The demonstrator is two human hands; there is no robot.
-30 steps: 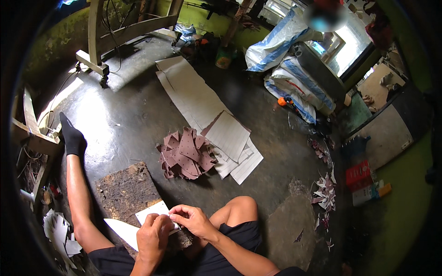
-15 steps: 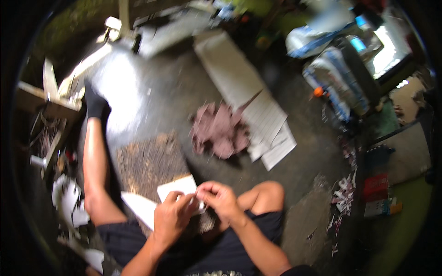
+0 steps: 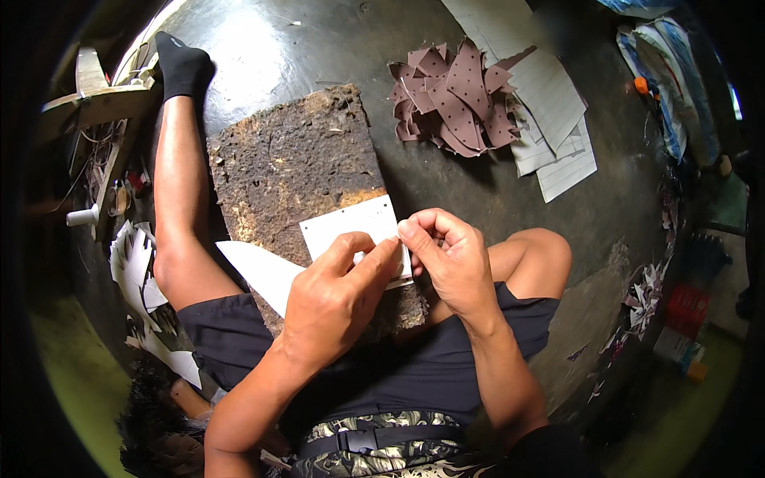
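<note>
Floor [image 3: 303, 56]: dark, glossy, carrying everything; the person sits on it with the left leg stretched out.
Worn board [image 3: 299, 171]: brown, crumbly slab lying flat between the legs; it looks stiff and heavy, a firm base under the work.
Lined sheets [image 3: 550, 103]: pale, overlapping paper strips on the floor, upper right.
Brown pile [image 3: 454, 95]: heap of dotted brown cut pieces, touching the lined sheets; likely thin and floppy.
White card [image 3: 347, 227]: small pale sheet lying on the near end of the worn board, under both hands. It seems light, thin and easily creased; best held at an edge, with the flat part pressed down.
Left hand [image 3: 331, 299]: fingers pressed together, tips bearing on the white card's right edge.
Right hand [image 3: 450, 267]: fingers curled, thumb and forefinger pinching that same edge; what else they hold I cannot tell.
White offcut [image 3: 259, 271]: pointed pale piece beside the left thigh.
Packages: red and white containers [image 3: 681, 319] at the far right edge; blue-and-white bags [image 3: 661, 72] upper right; small orange object [image 3: 640, 84] beside them.
</note>
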